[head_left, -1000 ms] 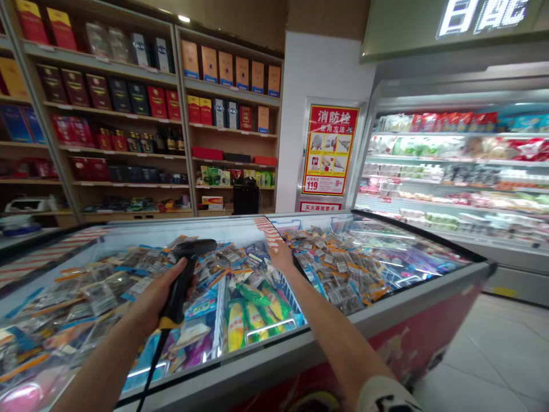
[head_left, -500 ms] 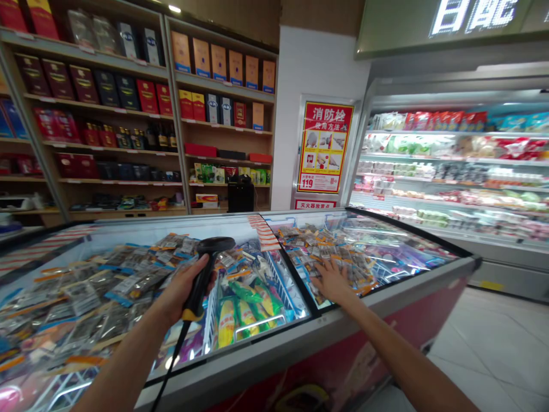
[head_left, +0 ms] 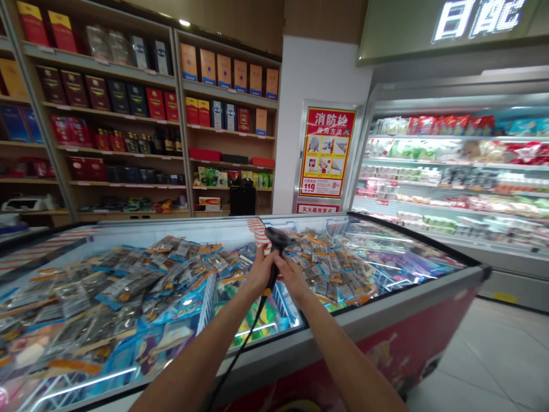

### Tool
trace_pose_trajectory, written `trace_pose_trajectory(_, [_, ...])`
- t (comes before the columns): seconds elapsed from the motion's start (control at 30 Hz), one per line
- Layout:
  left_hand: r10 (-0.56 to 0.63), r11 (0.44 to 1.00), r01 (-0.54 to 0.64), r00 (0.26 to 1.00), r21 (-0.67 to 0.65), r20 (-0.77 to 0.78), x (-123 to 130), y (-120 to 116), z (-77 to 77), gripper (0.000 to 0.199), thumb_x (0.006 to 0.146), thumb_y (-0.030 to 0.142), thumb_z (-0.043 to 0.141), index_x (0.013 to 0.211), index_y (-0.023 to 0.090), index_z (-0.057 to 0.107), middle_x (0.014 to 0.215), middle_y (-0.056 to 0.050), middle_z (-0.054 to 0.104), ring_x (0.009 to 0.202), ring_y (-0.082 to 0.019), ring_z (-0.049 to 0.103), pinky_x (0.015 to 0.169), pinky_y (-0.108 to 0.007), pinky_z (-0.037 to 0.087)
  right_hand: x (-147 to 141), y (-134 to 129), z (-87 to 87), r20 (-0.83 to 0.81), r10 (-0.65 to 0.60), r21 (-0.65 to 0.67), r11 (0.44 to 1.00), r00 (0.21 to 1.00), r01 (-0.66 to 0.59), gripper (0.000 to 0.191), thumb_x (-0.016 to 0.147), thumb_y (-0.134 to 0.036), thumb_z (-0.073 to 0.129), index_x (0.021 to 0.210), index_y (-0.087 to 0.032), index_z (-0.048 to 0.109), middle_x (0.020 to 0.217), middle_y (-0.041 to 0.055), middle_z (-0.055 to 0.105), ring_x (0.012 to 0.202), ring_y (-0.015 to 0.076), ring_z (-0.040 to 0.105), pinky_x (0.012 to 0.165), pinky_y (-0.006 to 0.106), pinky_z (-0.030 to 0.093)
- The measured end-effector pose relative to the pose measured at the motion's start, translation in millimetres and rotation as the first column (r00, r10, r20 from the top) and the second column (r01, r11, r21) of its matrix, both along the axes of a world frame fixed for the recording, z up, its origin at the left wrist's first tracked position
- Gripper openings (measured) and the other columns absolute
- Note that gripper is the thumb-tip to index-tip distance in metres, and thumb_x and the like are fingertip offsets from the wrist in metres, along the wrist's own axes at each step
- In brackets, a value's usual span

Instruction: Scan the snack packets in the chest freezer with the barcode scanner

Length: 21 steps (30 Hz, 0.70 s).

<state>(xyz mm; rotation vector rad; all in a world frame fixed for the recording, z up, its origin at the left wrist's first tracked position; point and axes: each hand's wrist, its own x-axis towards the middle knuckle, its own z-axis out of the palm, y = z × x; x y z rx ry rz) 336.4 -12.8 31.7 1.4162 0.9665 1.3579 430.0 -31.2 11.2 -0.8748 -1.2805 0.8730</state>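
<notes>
A black handheld barcode scanner (head_left: 277,237) is up over the middle of the glass-topped chest freezer, its head pointing away from me. My left hand (head_left: 259,272) is wrapped round its handle from the left. From the right, my right hand (head_left: 293,279) closes on the same handle, its fingers partly hidden. The cable (head_left: 240,356) hangs from the handle toward me. Below the hands lie green and yellow bags (head_left: 266,313) in a white wire basket. Small clear packets with orange and blue edges lie in heaps on the left (head_left: 128,281) and on the right (head_left: 332,263).
The freezer's grey front rim (head_left: 386,306) runs between me and the packets. Shelves of boxed goods (head_left: 118,97) stand behind it. A red fire-hydrant notice (head_left: 328,151) hangs on the wall, and a lit refrigerated display (head_left: 454,171) stands at the right.
My left hand has carried the scanner right to the middle. My right hand has left the packets on the right and moved left onto the scanner's handle.
</notes>
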Motion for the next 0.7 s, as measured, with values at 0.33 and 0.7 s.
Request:
trace_pose_trajectory(0.33, [0.000, 0.999, 0.025, 0.784, 0.031, -0.621, 62.0, 44.2, -14.2, 0.038, 0.077, 0.028, 0.042, 0.111, 0.015, 0.051, 0.097, -0.009, 0.063, 0.090, -0.019, 0.057, 0.080, -0.029, 0.040, 91.8, -1.9, 8.2, -0.572, -0.275, -0.203, 0.960, 0.773, 0.191, 0.030, 0.067, -0.046, 0.057, 0.078, -0.018, 0.056, 0.063, -0.0004, 0.064, 0.046, 0.0127, 0.055, 0.042, 0.024, 0.044])
trace_pose_trajectory(0.7, [0.134, 0.978, -0.195, 0.860, -0.075, -0.492, 91.8, 83.3, -52.8, 0.015, 0.048, 0.011, 0.066, 0.061, 0.017, 0.061, 0.080, -0.011, 0.065, 0.102, -0.031, 0.051, 0.085, -0.035, 0.037, 110.7, 9.7, -24.6, -0.675, -0.051, -0.161, 0.984, 0.736, -0.080, 0.025, 0.069, -0.043, 0.053, 0.070, -0.018, 0.054, 0.058, -0.0021, 0.058, 0.044, 0.0087, 0.050, 0.040, 0.020, 0.041])
